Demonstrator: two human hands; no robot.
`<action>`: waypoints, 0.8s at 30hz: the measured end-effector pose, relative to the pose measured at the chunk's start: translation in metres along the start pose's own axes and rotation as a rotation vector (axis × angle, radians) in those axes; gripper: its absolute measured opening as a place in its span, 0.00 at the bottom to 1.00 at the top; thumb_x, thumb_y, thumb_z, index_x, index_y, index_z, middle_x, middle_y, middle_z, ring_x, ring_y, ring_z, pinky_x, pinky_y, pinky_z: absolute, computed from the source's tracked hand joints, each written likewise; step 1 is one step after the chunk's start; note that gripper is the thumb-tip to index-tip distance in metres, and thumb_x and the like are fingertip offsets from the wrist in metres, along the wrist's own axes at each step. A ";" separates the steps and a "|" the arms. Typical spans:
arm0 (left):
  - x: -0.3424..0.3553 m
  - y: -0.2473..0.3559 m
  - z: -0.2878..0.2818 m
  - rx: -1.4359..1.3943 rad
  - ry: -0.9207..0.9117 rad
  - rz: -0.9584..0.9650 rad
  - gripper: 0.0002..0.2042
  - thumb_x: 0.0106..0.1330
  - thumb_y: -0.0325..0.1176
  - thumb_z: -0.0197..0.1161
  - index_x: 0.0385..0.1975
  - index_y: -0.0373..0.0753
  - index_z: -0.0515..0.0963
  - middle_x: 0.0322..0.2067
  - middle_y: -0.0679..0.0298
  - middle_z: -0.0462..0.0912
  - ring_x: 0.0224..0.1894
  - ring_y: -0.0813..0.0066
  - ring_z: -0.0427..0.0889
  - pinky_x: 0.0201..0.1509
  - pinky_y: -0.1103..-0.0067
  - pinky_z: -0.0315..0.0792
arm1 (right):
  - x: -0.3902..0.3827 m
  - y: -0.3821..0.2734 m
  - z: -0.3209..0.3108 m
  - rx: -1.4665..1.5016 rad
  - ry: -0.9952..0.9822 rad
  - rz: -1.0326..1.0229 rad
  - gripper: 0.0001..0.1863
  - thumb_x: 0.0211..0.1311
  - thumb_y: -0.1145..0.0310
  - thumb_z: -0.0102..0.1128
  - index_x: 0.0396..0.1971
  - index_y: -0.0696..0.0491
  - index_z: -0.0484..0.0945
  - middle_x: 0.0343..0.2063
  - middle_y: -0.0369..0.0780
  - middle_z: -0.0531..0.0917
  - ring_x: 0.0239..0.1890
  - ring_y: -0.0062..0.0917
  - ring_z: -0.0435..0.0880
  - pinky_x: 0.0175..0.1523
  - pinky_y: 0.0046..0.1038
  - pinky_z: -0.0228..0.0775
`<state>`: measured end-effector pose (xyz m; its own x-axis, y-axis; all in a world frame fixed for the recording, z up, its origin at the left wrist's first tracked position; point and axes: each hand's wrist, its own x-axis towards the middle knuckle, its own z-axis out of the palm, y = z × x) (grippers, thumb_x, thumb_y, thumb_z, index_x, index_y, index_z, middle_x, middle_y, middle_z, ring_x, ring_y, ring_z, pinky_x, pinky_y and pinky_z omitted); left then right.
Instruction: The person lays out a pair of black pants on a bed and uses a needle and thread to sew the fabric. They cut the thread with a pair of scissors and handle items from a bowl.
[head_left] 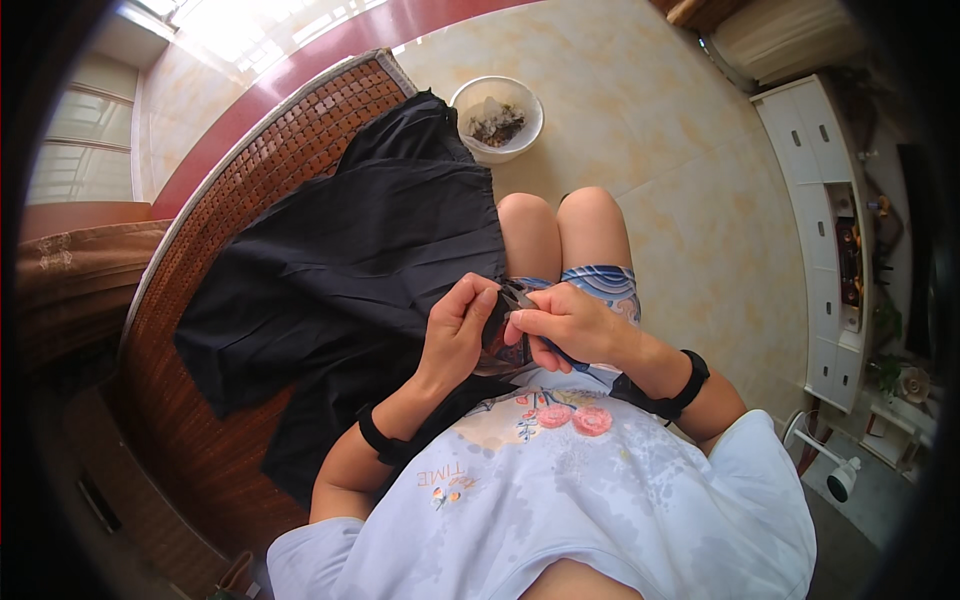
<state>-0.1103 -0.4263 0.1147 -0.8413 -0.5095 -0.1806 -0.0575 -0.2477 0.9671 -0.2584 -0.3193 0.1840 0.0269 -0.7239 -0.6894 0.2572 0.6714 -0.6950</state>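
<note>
A black garment lies spread over a woven brown mat to my left and drapes onto my lap. My left hand pinches the garment's edge near my knees. My right hand is closed on a small dark metal tool whose tip meets the fabric right beside my left fingers. Both wrists wear black bands. I sit with bare knees pointing away, in a white printed shirt.
A white plastic bowl holding dark scraps stands on the tiled floor beyond my knees. A white cabinet runs along the right. A small white camera device sits at lower right. A wooden piece of furniture borders the mat at left.
</note>
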 end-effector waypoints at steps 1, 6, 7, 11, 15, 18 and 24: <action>0.000 -0.001 0.000 0.000 0.000 0.001 0.08 0.73 0.30 0.52 0.33 0.34 0.74 0.28 0.70 0.75 0.31 0.86 0.69 0.37 0.87 0.67 | 0.000 0.000 0.000 -0.010 0.002 0.004 0.14 0.68 0.65 0.49 0.30 0.60 0.78 0.11 0.37 0.76 0.10 0.17 0.72 0.17 0.18 0.62; -0.001 -0.005 0.000 0.065 0.052 0.061 0.06 0.71 0.26 0.53 0.31 0.32 0.73 0.29 0.65 0.74 0.32 0.80 0.71 0.39 0.84 0.67 | -0.001 -0.003 0.005 -0.002 0.032 0.019 0.14 0.66 0.65 0.49 0.29 0.60 0.78 0.12 0.37 0.77 0.10 0.17 0.72 0.17 0.19 0.63; 0.000 -0.005 -0.001 0.065 0.052 0.063 0.06 0.71 0.26 0.53 0.31 0.32 0.73 0.29 0.65 0.74 0.32 0.80 0.71 0.39 0.84 0.67 | 0.000 -0.003 0.005 0.016 0.040 0.014 0.14 0.64 0.65 0.49 0.27 0.60 0.78 0.12 0.38 0.77 0.10 0.18 0.73 0.17 0.20 0.63; 0.000 -0.006 -0.002 0.088 0.060 0.090 0.06 0.71 0.26 0.53 0.31 0.32 0.73 0.28 0.66 0.74 0.31 0.81 0.71 0.38 0.85 0.67 | 0.001 -0.003 0.007 0.023 0.044 -0.002 0.14 0.64 0.65 0.49 0.27 0.60 0.77 0.11 0.37 0.77 0.09 0.18 0.72 0.17 0.20 0.63; 0.000 -0.008 -0.004 0.100 0.050 0.074 0.07 0.71 0.27 0.53 0.31 0.33 0.72 0.27 0.66 0.74 0.30 0.81 0.70 0.36 0.85 0.67 | 0.004 0.003 0.008 0.058 0.032 -0.027 0.14 0.69 0.65 0.47 0.31 0.59 0.76 0.12 0.36 0.76 0.10 0.16 0.71 0.16 0.18 0.61; 0.000 -0.005 -0.007 0.077 0.023 -0.009 0.08 0.72 0.28 0.52 0.31 0.34 0.73 0.29 0.70 0.75 0.32 0.86 0.69 0.39 0.87 0.65 | 0.007 0.005 0.011 0.083 0.059 -0.049 0.14 0.70 0.65 0.47 0.31 0.59 0.76 0.12 0.36 0.76 0.10 0.16 0.71 0.16 0.18 0.60; 0.004 0.000 -0.007 -0.050 0.022 -0.039 0.10 0.74 0.33 0.51 0.32 0.35 0.74 0.24 0.72 0.73 0.30 0.87 0.67 0.34 0.86 0.66 | 0.008 0.002 0.010 0.127 0.062 -0.074 0.14 0.70 0.64 0.47 0.30 0.59 0.76 0.12 0.36 0.76 0.10 0.16 0.70 0.16 0.18 0.61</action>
<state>-0.1096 -0.4337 0.1128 -0.8269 -0.5164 -0.2228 -0.0628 -0.3088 0.9491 -0.2474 -0.3255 0.1786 -0.0551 -0.7567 -0.6515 0.3761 0.5887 -0.7155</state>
